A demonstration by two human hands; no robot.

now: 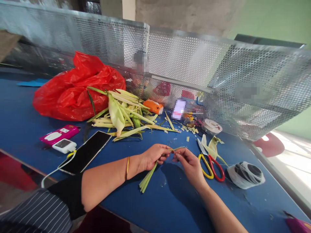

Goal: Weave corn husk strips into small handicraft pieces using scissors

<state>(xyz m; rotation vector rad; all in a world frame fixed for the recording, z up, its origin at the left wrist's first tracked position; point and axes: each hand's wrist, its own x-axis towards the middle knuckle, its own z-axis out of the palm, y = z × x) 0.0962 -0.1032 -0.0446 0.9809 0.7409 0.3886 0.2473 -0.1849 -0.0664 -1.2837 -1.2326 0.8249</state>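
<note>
My left hand (157, 156) is closed round a small bundle of narrow green husk strips (147, 180), whose loose ends fan out below it toward the table. Close beside it, my right hand (188, 162) pinches the other end of the strips, thumb and forefinger together. The two sets of fingertips nearly meet, and they partly hide what lies between them. Right of my right hand lie scissors (211, 163) with one yellow and one red handle, blades apart. A piece of dry husk (212, 147) lies behind them.
A heap of corn husks (118, 113) leans against a red plastic bag (80, 94). Around are a phone (86, 153), a pink power strip (59, 134), an orange packet (153, 106), a white spool (212, 126) and a wrapped dark spool (245, 174). A perforated metal screen (177, 61) stands behind.
</note>
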